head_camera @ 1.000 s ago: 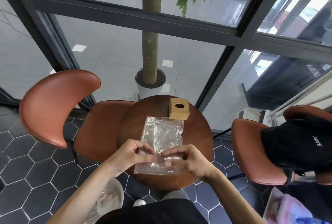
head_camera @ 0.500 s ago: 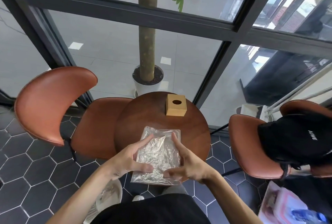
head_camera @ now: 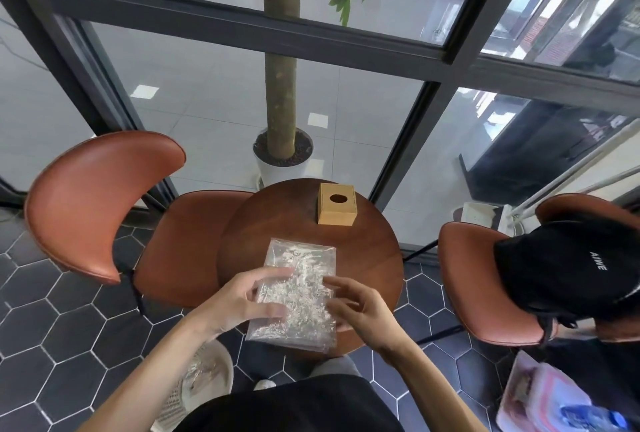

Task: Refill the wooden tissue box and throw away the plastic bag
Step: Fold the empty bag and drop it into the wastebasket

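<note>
A clear plastic bag (head_camera: 300,279) packed with white tissues lies on the near half of the round wooden table (head_camera: 277,224). My left hand (head_camera: 246,296) rests on the bag's left side, thumb over the top and fingers curled at its edge. My right hand (head_camera: 356,303) holds the bag's right edge, fingers spread across it. The small wooden tissue box (head_camera: 336,203), closed with an oval hole on top, stands at the table's far edge, apart from both hands.
Brown leather chairs stand at the left (head_camera: 100,203) and right (head_camera: 485,279); a black bag (head_camera: 575,265) hangs on the right one. A white waste basket (head_camera: 204,383) sits on the floor below my left arm. A potted tree (head_camera: 282,151) stands behind the glass.
Both hands have shifted from pinching the bag's near end to gripping its two sides. The bag has slid nearer to me, away from the wooden box.
</note>
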